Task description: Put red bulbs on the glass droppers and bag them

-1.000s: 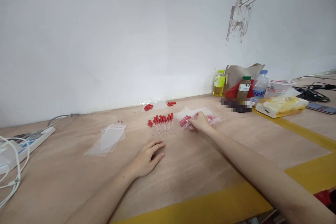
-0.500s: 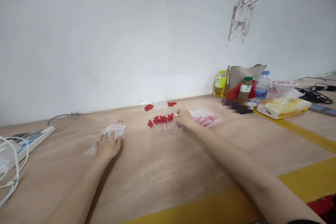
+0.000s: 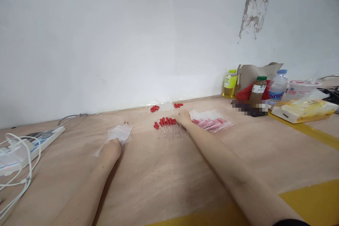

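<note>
My left hand (image 3: 111, 150) is curled at the lower edge of a small stack of clear zip bags (image 3: 120, 133), its fingers closed on a bag; the fingertips are hidden. My right hand (image 3: 183, 117) is pinched at the right end of a row of droppers (image 3: 167, 122) with red bulbs and thin clear stems. A bit of red shows at its fingertips, so it grips a dropper there. Just right of that hand lies a pile of filled zip bags (image 3: 212, 123) with red-topped droppers inside.
Loose red bulbs (image 3: 154, 108) lie on clear plastic by the wall, with more red bulbs (image 3: 178, 105) beside them. A power strip (image 3: 47, 143) with white cables is at left. Bottles (image 3: 257, 90), a paper bag (image 3: 247, 74) and a tissue pack (image 3: 302, 110) stand at right.
My left fingers, spread over the zip bags before, have curled in at their lower edge. My right hand stays by the row's right end. The view has shifted slightly left.
</note>
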Action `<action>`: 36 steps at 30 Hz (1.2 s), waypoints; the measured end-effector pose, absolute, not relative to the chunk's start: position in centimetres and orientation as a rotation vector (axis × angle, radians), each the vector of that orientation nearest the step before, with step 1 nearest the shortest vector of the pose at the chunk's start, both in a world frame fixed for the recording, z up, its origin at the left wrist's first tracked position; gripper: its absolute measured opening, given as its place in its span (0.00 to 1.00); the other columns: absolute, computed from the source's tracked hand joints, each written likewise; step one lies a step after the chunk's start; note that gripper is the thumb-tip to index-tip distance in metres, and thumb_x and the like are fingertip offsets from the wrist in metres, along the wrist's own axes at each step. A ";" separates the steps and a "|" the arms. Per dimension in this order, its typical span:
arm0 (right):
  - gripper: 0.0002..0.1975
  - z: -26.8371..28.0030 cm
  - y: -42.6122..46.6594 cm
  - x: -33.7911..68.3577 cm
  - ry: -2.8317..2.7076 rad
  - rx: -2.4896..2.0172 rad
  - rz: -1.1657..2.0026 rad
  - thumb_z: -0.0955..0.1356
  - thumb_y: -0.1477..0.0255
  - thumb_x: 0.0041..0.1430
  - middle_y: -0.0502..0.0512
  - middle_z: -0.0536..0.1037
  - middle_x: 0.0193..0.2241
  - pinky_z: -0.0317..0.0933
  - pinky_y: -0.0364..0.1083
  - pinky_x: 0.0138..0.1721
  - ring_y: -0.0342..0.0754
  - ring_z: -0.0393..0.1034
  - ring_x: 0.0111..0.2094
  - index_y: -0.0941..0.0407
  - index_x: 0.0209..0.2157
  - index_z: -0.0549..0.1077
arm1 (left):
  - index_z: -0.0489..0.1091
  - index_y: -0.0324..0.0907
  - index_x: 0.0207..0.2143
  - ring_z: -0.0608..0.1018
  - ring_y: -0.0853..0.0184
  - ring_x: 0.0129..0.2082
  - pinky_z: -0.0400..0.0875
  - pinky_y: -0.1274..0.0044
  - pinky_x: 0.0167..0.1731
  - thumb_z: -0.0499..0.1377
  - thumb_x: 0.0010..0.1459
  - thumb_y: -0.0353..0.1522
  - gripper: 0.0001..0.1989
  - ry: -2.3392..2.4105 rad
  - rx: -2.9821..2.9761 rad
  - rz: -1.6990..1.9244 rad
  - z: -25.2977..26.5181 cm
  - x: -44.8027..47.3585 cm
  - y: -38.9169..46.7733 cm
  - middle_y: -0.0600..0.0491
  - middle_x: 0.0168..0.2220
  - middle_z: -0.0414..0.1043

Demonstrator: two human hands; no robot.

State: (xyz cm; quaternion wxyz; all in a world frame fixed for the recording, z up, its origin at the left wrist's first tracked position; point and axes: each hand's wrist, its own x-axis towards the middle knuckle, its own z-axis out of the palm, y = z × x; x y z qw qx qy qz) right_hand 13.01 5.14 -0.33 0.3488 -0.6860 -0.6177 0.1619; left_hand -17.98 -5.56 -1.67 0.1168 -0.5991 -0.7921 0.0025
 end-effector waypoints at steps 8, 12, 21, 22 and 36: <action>0.14 1.4 0.8 16.2 -1.462 -1.561 0.485 0.58 0.73 0.51 0.56 0.74 0.30 0.61 0.40 0.29 0.43 0.70 0.28 0.60 0.40 0.65 | 0.63 0.35 0.38 0.74 0.53 0.35 0.64 0.69 0.31 0.41 0.58 0.29 0.13 -2.214 -1.714 -0.072 0.5 -15.6 -7.4 0.39 0.34 0.70; 0.09 0.3 -3.7 20.0 -1.400 -1.366 0.736 0.60 0.74 0.49 0.45 0.67 0.15 0.60 0.39 0.19 0.41 0.65 0.16 0.56 0.35 0.62 | 0.62 0.38 0.37 0.73 0.57 0.34 0.64 0.70 0.32 0.41 0.59 0.31 0.12 -1.939 -2.003 -0.301 1.8 -9.6 -10.6 0.44 0.33 0.71; 0.13 -1.6 -8.0 24.5 -0.833 -1.065 1.081 0.64 0.77 0.43 0.43 0.66 0.18 0.62 0.39 0.17 0.38 0.64 0.16 0.54 0.31 0.57 | 0.62 0.42 0.39 0.69 0.64 0.44 0.64 0.71 0.43 0.45 0.60 0.36 0.11 -1.376 -2.896 -0.657 -1.0 -0.9 -15.6 0.49 0.43 0.67; 0.13 -1.9 -8.1 24.4 -0.827 -1.049 1.082 0.65 0.76 0.43 0.42 0.66 0.18 0.62 0.39 0.17 0.38 0.64 0.15 0.54 0.31 0.57 | 0.62 0.43 0.40 0.68 0.64 0.46 0.63 0.71 0.45 0.45 0.60 0.37 0.12 -1.375 -2.945 -0.672 -1.0 -1.2 -15.5 0.50 0.45 0.66; 0.19 -3.2 -8.9 23.7 -1.080 -1.004 0.994 0.68 0.65 0.41 0.42 0.63 0.23 0.64 0.42 0.20 0.39 0.64 0.19 0.54 0.33 0.56 | 0.58 0.46 0.52 0.61 0.62 0.54 0.56 0.67 0.52 0.47 0.59 0.38 0.19 -1.290 -3.090 -0.579 -0.8 -3.6 -14.4 0.50 0.55 0.57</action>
